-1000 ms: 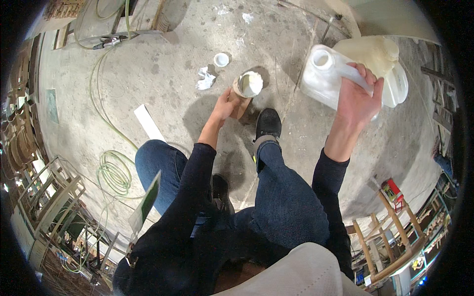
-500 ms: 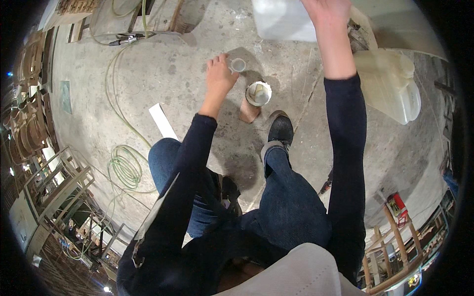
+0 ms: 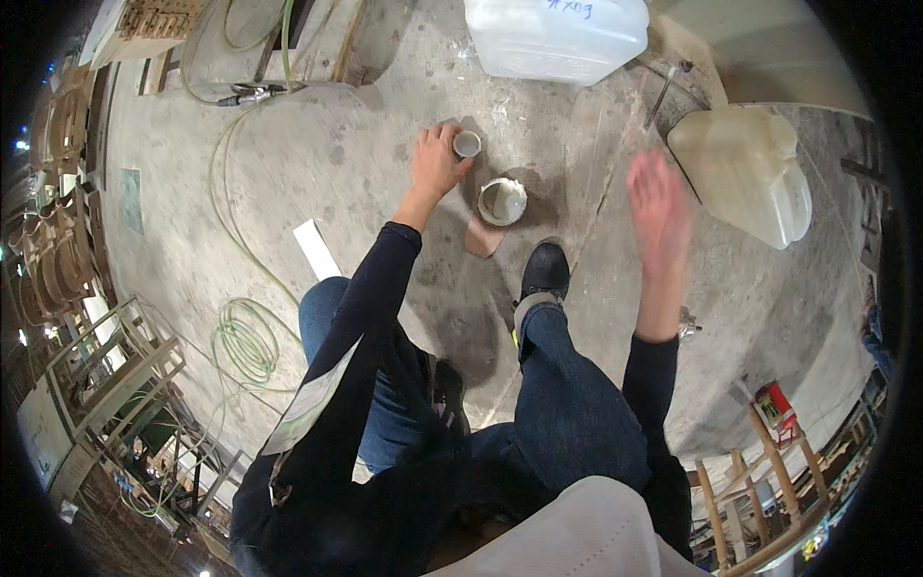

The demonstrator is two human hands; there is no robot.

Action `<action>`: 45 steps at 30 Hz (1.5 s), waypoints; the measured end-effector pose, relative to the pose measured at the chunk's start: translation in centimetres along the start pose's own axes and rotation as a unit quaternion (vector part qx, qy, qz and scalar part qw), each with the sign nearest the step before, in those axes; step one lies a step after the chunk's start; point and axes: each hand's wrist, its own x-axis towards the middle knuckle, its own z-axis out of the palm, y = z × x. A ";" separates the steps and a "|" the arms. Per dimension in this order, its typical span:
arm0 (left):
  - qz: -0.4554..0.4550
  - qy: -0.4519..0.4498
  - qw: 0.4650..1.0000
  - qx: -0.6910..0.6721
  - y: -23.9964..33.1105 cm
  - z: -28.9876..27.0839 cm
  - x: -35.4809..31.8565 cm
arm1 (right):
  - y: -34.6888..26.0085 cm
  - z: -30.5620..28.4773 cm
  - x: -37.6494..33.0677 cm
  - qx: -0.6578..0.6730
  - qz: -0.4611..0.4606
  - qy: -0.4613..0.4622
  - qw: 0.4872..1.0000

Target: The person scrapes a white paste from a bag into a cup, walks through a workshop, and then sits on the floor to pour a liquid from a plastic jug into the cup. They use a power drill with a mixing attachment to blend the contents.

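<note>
— Head view: what has the left hand (image 3: 435, 165) got?
— Its fingers curl round a small white cap (image 3: 467, 144) on the concrete floor (image 3: 365, 173), upper middle of the frame, just left of the open white tub (image 3: 503, 201).
— And the right hand (image 3: 660, 210)?
— Spread flat, blurred, holding nothing, right of centre, between the tub and a cream jug (image 3: 745, 173). A white canister (image 3: 556, 37) stands at the top edge.

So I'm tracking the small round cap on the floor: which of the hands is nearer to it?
Left. The left hand is right at the cap, fingers touching it. The right hand hangs open in the air, well off to the cap's right.
</note>
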 end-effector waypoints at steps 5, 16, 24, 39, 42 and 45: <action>-0.017 0.078 0.982 -0.171 -1.7 -1.3 2.2 | 9.5 -16.8 -9.1 -0.200 0.034 0.201 0.958; 0.256 0.116 0.960 0.003 9.2 -23.6 13.7 | 18.9 -30.7 -18.9 -0.374 0.096 0.238 0.891; 0.271 -0.051 0.961 0.006 11.6 -25.8 16.6 | 18.2 -30.5 -18.9 -0.350 0.108 0.239 0.899; 0.264 -0.011 0.964 -0.032 12.5 -24.9 15.4 | 16.9 -29.4 -19.3 -0.329 0.132 0.223 0.908; 0.161 -0.033 0.981 -0.105 12.9 -24.1 14.7 | 17.3 -28.9 -19.2 -0.325 0.122 0.230 0.909; 0.165 -0.016 0.985 -0.045 13.4 -23.9 14.5 | 18.2 -29.7 -19.7 -0.352 0.037 0.222 0.908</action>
